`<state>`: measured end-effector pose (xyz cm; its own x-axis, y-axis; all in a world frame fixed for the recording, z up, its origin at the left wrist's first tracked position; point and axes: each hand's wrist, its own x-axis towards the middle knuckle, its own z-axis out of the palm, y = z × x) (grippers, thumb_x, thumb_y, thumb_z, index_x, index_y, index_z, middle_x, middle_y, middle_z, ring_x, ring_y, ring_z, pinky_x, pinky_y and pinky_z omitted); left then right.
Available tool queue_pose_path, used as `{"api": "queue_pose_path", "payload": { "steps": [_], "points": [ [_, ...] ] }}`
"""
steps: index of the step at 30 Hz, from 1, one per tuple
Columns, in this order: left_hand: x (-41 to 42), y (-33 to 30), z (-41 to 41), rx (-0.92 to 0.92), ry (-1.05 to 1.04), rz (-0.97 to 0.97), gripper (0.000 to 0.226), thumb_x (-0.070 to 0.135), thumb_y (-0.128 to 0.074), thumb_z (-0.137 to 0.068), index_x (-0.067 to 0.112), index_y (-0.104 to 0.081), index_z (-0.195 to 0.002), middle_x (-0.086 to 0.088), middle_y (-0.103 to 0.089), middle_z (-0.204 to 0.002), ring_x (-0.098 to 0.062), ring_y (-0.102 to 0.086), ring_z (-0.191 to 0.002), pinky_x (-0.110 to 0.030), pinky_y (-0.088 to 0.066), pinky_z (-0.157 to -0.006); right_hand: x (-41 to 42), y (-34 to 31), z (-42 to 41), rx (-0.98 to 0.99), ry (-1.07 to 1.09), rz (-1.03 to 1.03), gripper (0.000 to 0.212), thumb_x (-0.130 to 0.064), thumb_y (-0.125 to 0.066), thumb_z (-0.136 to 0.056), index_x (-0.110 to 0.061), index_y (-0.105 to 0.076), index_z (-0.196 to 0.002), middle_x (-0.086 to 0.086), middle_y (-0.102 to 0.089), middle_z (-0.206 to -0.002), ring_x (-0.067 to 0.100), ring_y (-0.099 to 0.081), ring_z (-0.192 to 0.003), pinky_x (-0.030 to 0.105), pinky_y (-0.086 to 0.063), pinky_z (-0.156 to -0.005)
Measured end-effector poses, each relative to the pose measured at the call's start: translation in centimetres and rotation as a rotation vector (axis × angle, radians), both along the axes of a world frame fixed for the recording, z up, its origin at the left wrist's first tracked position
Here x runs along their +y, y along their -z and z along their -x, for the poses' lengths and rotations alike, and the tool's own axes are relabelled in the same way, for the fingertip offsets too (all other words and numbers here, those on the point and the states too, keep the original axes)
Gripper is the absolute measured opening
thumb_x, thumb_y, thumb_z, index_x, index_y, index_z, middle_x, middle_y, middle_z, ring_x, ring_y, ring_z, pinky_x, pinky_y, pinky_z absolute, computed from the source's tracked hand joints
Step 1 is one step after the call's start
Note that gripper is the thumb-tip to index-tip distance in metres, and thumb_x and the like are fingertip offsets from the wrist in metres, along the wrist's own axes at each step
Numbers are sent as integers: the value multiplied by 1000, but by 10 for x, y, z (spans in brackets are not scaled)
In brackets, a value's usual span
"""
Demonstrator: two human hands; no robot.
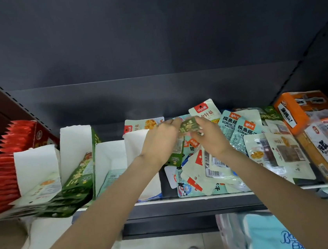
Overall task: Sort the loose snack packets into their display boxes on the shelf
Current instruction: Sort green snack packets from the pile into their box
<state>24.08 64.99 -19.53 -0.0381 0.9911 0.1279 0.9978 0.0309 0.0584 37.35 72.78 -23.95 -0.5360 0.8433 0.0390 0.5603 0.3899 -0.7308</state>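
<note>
Both hands are raised over the shelf point(188, 200), above the pile of loose packets point(220, 163) that covers its centre and right portion. The left hand point(161, 141) and right hand point(211, 137) together hold one small green packet point(189, 126) between them. The left-hand fingers are curled onto its left edge; the right-hand fingers are curled and pinch its right and lower edge. The green packet is held clear above the pile, tilted slightly.

The pile consists of pale green and light blue packets lying flat and overlapping, some face down with barcodes showing. One pale packet with a red label point(204, 110) stands just behind the hands.

To the left of the hands, a row of open display boxes occupies the shelf: a white-walled box holding pale packets point(40, 179), a green box holding green packets point(79, 175), and a further white box point(110, 161). Red packets point(5, 158) are stacked at the far left. Orange boxes point(300, 108) sit at the far right.
</note>
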Motion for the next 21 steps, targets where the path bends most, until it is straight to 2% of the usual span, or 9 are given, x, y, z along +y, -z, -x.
{"api": "queue_pose_path", "payload": {
  "steps": [2, 4, 6, 8, 11, 13, 16, 19, 21],
  "points": [
    [-16, -10, 15, -195, 7, -148, 22, 11, -46, -96, 11, -54, -117, -8, -64, -104, -27, -63, -93, -31, -44, -68, -10, -17, 6, 72, 17, -39, 18, -15, -61, -90, -7, -65, -106, 7, -70, -98, 20, -65, -90, 38, -52, -83],
    [-33, -21, 34, -499, 4, -284, 21, 20, -55, -95, 13, -59, -114, -2, -67, -99, -19, -64, -87, -31, -53, -74, -21, -34, 15, 135, 2, -58, 13, -18, -62, -89, -9, -69, -97, 4, -71, -87, 18, -65, -78, 37, -52, -74],
    [-50, -34, 56, -721, -23, -376, 29, 20, -66, -87, 15, -59, -114, 11, -64, -91, -4, -62, -82, -18, -53, -78, -33, -52, 29, 217, -28, -29, 18, -22, -62, -89, -4, -67, -90, 8, -70, -84, 24, -65, -75, 42, -53, -72],
    [-64, -46, 78, -826, -70, -419, 30, 19, -72, -81, 18, -60, -109, 17, -62, -83, 2, -62, -78, -11, -51, -75, -45, -65, 48, 279, -55, -3, 24, -25, -63, -89, -2, -67, -90, 13, -70, -86, 30, -65, -79, 51, -52, -75],
    [-86, -56, 112, -767, -91, -433, 10, 19, -72, -81, 14, -65, -87, 9, -67, -75, -1, -63, -74, -13, -51, -66, -69, -78, 82, 340, -83, 34, 23, -22, -65, -87, 0, -67, -91, 18, -69, -89, 37, -65, -85, 56, -52, -75],
    [-105, -59, 134, -723, -92, -459, 12, 20, -71, -82, 15, -62, -75, 12, -65, -70, 1, -62, -71, -11, -47, -62, -88, -79, 107, 378, -85, 75, 12, -17, -66, -86, -5, -70, -88, 15, -71, -89, 35, -67, -85, 55, -53, -76],
    [-136, -63, 165, -693, -84, -481, 14, 18, -69, -84, 21, -59, -74, 12, -64, -72, -4, -62, -74, -14, -47, -64, -119, -80, 143, 421, -101, 144, 9, -15, -66, -86, -23, -69, -85, 3, -71, -88, 26, -70, -85, 52, -55, -79],
    [-159, -59, 196, -688, -101, -463, 15, 15, -68, -84, 23, -59, -76, 10, -66, -74, -5, -63, -72, -14, -48, -66, -145, -74, 178, 457, -130, 216, 9, -13, -60, -90, -19, -66, -94, 6, -70, -94, 25, -68, -90, 48, -56, -81],
    [-168, -51, 217, -708, -135, -437, 6, 15, -69, -84, 15, -65, -80, 5, -69, -76, -7, -64, -70, -15, -49, -67, -160, -66, 197, 470, -124, 291, 11, -12, -57, -92, -13, -64, -101, 6, -68, -98, 21, -67, -92, 44, -56, -83]
  ]
}}
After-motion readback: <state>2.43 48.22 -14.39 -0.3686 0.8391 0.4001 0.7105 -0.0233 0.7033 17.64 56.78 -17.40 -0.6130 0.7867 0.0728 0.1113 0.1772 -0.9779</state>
